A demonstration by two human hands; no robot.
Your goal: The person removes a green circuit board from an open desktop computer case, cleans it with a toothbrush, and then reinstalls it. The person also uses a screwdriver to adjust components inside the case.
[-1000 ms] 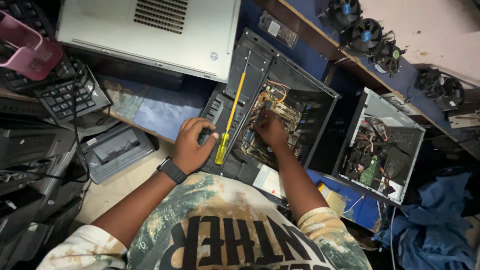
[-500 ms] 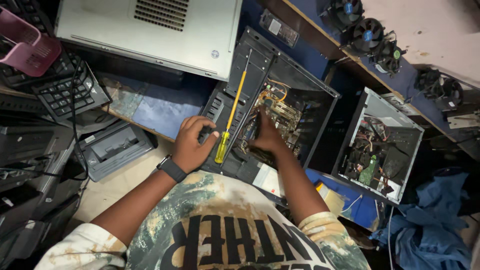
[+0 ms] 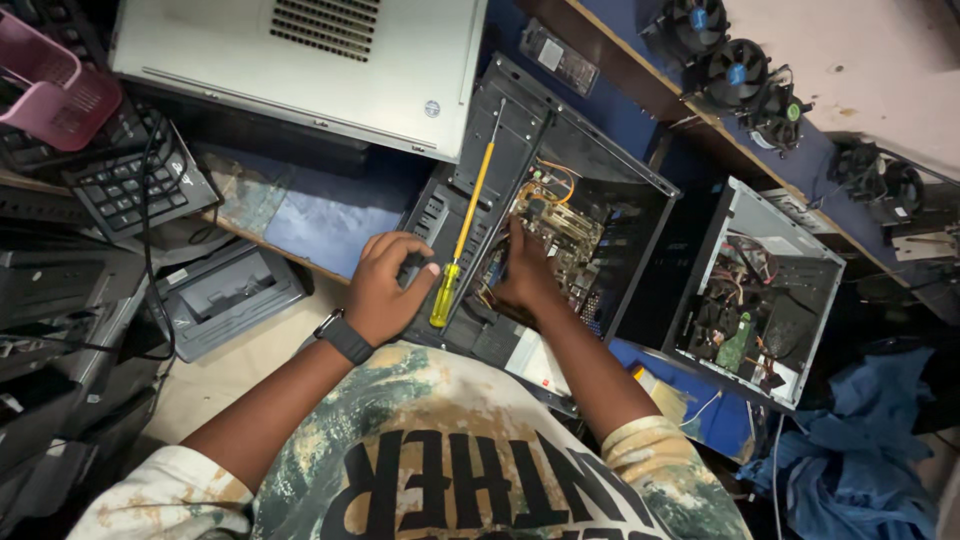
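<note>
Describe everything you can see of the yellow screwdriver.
The screwdriver has a translucent yellow plastic handle and a long, thin shaft, yellow along most of its length with a bare metal tip. It lies slanted on the edge of the open computer case, handle toward the person and tip pointing away. The left hand rests on the case beside the handle, its thumb reaching toward it; whether they touch is unclear. The right hand reaches inside the case, apart from the screwdriver.

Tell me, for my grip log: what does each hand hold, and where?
Left hand grips the open computer case at its near corner; right hand is inside, hold unclear.
</note>
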